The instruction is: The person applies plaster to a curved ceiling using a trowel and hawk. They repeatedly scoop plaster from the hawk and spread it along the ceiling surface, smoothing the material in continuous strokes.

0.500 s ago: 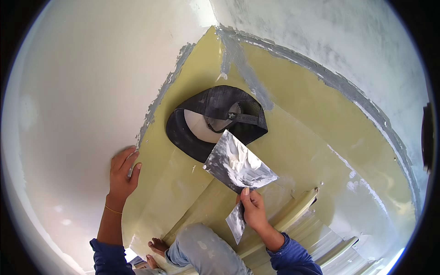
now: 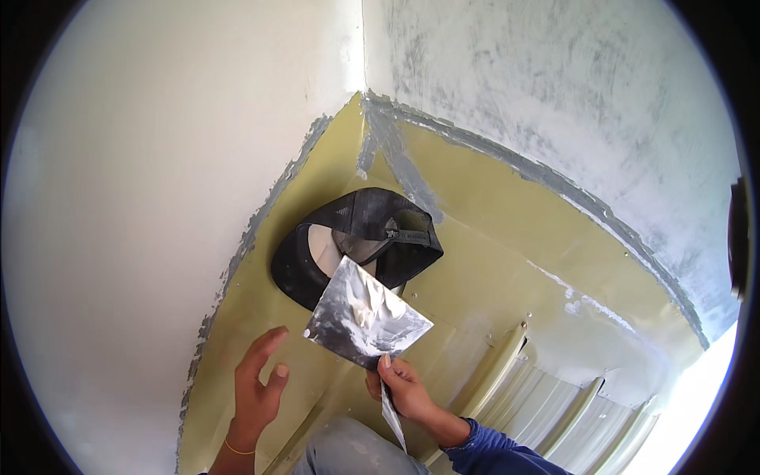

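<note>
My right hand [image 2: 408,389] grips a flat square plate [image 2: 332,336] by its near corner, thumb on top. A mound of white putty [image 2: 372,305] lies on the plate, with smears around it. A second, thinner flat blade [image 2: 390,419] hangs down from the same hand, seen nearly edge-on. My left hand [image 2: 260,384] is raised to the left of the plate, fingers and thumb apart, with nothing in it. Behind the plate a black cap [image 2: 305,257] lies upside down on the yellowish surface, partly hidden by the plate.
White wall [image 2: 142,198] rises on the left and a grey-smudged wall [image 2: 554,87] on the right. Grey filler [image 2: 491,150] lines the seams meeting at the corner. Raised ribs [image 2: 495,372] run along the yellowish surface [image 2: 507,229] at lower right. My knee [image 2: 348,451] is at the bottom.
My left hand has come off the left wall and moved right and down, toward the plate. The lower blade has turned more edge-on. The view has shifted, so the corner sits lower.
</note>
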`<action>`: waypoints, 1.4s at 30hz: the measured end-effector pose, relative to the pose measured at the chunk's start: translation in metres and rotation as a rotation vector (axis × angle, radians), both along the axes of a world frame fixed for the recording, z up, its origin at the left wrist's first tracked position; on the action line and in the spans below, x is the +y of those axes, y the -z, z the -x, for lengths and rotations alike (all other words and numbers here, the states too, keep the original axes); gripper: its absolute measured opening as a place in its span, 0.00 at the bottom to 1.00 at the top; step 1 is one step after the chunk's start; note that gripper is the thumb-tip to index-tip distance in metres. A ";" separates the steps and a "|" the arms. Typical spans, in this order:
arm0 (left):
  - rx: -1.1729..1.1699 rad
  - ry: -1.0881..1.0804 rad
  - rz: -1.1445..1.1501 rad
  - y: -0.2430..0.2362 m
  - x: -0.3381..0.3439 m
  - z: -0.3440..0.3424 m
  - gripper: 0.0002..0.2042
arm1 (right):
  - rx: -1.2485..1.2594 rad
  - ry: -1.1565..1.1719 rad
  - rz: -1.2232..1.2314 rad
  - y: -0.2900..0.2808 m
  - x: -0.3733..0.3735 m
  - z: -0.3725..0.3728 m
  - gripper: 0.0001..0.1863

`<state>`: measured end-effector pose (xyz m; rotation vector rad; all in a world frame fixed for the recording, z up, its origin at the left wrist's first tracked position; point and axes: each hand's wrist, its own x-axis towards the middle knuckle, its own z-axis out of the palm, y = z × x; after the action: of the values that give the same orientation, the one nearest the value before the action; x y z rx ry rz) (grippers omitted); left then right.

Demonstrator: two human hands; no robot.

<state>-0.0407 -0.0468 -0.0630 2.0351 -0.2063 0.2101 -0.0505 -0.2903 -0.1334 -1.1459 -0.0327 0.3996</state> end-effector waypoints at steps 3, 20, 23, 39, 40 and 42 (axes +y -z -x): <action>0.169 0.084 0.393 0.046 -0.011 0.009 0.23 | -0.025 -0.055 0.069 -0.002 0.034 -0.001 0.30; 0.529 -0.005 1.522 0.004 -0.039 -0.039 0.16 | 0.188 0.299 -0.115 -0.045 -0.076 0.002 0.30; 0.479 0.061 1.491 -0.002 -0.047 -0.041 0.15 | 0.046 0.391 -0.056 -0.086 -0.096 -0.009 0.29; 0.312 0.076 0.898 -0.020 -0.050 -0.049 0.13 | -1.209 -0.209 1.571 -0.204 -0.019 -0.067 0.38; 0.310 0.104 0.863 -0.021 -0.048 -0.046 0.13 | -1.219 -0.211 1.571 -0.202 -0.015 -0.070 0.37; 0.298 0.106 0.811 -0.024 -0.044 -0.040 0.13 | -1.231 -0.222 1.591 -0.195 -0.006 -0.075 0.37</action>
<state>-0.0003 -0.0905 -0.0387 1.2228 -0.0264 -0.0756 0.0249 -0.2968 0.0620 -2.8245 -1.0856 -0.2790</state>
